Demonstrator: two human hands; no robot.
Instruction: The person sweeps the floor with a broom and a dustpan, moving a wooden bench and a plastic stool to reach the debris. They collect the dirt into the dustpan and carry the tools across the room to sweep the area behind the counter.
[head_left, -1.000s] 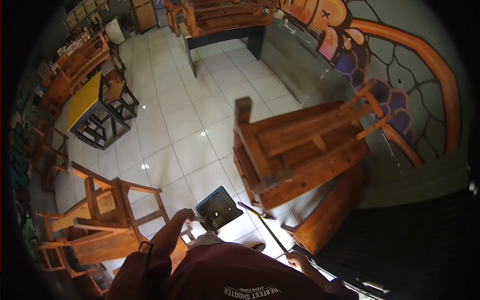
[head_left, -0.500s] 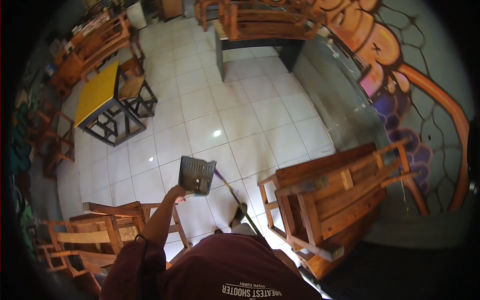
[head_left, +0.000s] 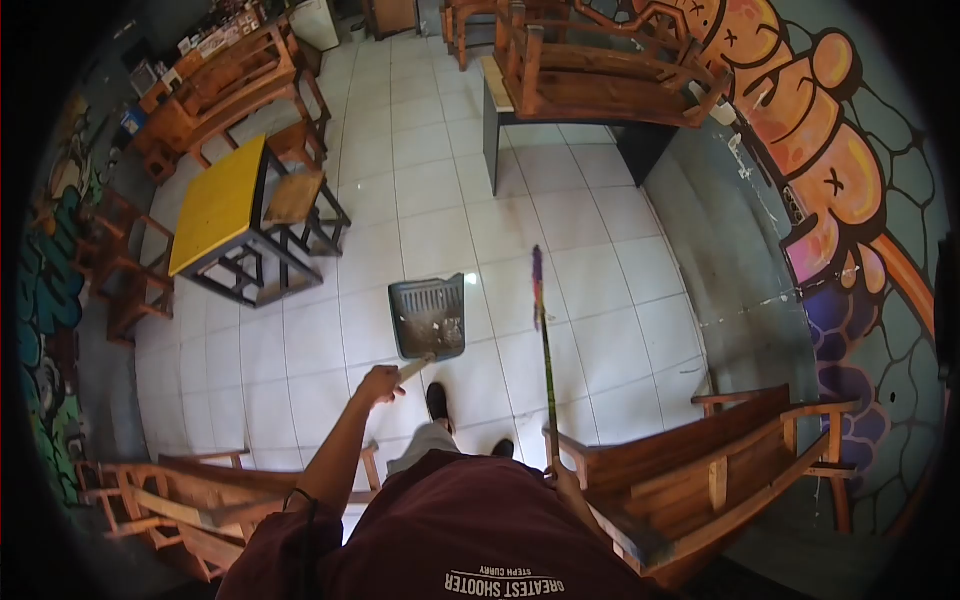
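My left hand (head_left: pixel 381 386) is closed round the pale handle of a dark grey dustpan (head_left: pixel 430 318), held in front of me with bits of debris inside. On my right side, a long broom (head_left: pixel 548 370) points forward, its green patterned stick ending in a purple head. My right hand (head_left: pixel 566 483) is at the stick's near end, closed round it and partly hidden beside the maroon shirt.
A yellow-topped table (head_left: pixel 222 205) and a wooden stool (head_left: pixel 295 198) stand at the left. Wooden benches (head_left: pixel 700 480) flank me on both sides. A bench rests on a desk (head_left: pixel 492 110) ahead. A painted wall (head_left: pixel 850 150) rises at the right.
The dustpan has moved right and turned more upright in view. The broom has swung right, with its head farther forward. The view has shifted, and both feet now show.
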